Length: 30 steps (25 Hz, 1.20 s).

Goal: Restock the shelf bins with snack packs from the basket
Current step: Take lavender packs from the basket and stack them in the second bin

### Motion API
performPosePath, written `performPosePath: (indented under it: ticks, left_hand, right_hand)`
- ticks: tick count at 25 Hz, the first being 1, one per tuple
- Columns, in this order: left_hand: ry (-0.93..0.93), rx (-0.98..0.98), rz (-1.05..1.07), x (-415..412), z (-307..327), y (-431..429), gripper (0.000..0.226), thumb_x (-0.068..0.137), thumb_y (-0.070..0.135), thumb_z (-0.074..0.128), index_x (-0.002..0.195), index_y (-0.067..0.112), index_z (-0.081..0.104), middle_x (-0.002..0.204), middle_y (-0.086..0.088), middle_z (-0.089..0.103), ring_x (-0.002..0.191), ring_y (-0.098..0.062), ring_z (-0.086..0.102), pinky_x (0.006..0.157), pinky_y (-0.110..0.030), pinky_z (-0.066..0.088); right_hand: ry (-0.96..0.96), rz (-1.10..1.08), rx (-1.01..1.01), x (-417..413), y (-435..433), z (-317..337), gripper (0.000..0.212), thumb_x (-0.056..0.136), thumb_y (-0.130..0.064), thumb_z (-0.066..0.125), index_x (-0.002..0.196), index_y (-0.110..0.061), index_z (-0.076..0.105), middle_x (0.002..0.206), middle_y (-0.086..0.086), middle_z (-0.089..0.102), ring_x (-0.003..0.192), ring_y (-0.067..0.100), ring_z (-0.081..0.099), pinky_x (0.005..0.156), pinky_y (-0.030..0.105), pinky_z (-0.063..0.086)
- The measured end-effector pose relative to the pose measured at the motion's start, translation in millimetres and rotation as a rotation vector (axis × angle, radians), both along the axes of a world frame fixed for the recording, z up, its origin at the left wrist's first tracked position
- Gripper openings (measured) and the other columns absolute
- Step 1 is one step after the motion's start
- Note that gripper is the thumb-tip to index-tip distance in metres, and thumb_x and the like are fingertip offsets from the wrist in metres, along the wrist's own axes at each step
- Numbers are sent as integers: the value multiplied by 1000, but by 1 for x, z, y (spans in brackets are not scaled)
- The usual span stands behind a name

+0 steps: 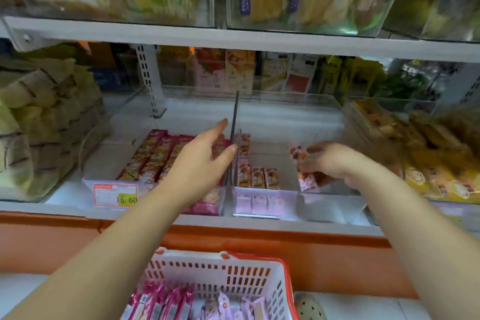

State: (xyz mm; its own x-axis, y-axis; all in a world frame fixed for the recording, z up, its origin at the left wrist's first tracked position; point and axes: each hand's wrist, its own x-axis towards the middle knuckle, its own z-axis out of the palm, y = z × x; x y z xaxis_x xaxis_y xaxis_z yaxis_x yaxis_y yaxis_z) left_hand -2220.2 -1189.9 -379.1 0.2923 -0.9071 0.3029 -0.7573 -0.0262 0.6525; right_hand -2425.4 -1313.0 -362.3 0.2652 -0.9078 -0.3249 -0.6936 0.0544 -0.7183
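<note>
Left hand (205, 158) was open: fingers straight and close together, thumb out. It held nothing and hovered over the left bin (104, 161), just beside the dark divider (234, 122).

Right hand (335, 161) was inside the right bin (324, 202), fingers curled round a small bunch of held pink packs (307, 182). That area was motion-blurred. Their long axis looked roughly vertical, lower ends near the bin's front wall; exact tilt can't tell.

Standing packs (259, 176) sat at the right bin's front-left corner near the divider, upright, long axis vertical, faces to the front. Red packs (155, 156) lay flat in rows in the left bin, long axis front to back.

Basket (220, 275), white with a red rim, sat below the shelf. Basket packs (166, 301) lay inside it, long axis pointing roughly toward the shelf. Price tag (115, 195) on the left bin's front read 15.60.
</note>
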Motion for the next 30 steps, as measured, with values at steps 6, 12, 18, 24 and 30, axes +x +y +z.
performPosePath:
  ticks: [6,12,18,24,30]
  left_hand:
    - [174,-1,-66,5,-15,-5,36,97,34,49,132,43,47,107,38,51,89,30,45,79,5,35]
    - [238,7,-92,6,-16,-5,39,97,32,51,136,35,49,115,32,53,90,33,45,70,11,32]
    - [186,-312,50,-7,-17,41,34,94,20,56,129,22,58,119,15,60,108,9,54,91,-4,40]
    - [402,90,193,-24,-164,146,27,91,15,56,113,28,65,110,15,65,99,2,60,90,-25,50]
    - [591,627,218,-23,-266,202,33,101,22,41,131,20,53,124,-9,63,66,-10,57,57,-16,46]
  right_hand:
    - [376,177,74,17,-18,-30,43,87,-23,68,125,-4,58,122,15,63,91,21,57,76,30,53]
    - [401,207,83,19,-20,-38,51,82,-30,74,125,-5,60,123,10,64,110,25,60,94,34,48]
    - [-63,35,-439,3,24,-3,33,91,-25,61,123,-21,57,95,6,69,76,18,68,73,37,58]
    - [-275,256,150,8,145,-61,14,94,-12,54,100,-16,65,78,9,69,64,19,64,59,32,56]
    - [240,375,342,39,189,-245,36,97,-11,42,133,-14,50,85,-3,51,56,13,44,52,22,38]
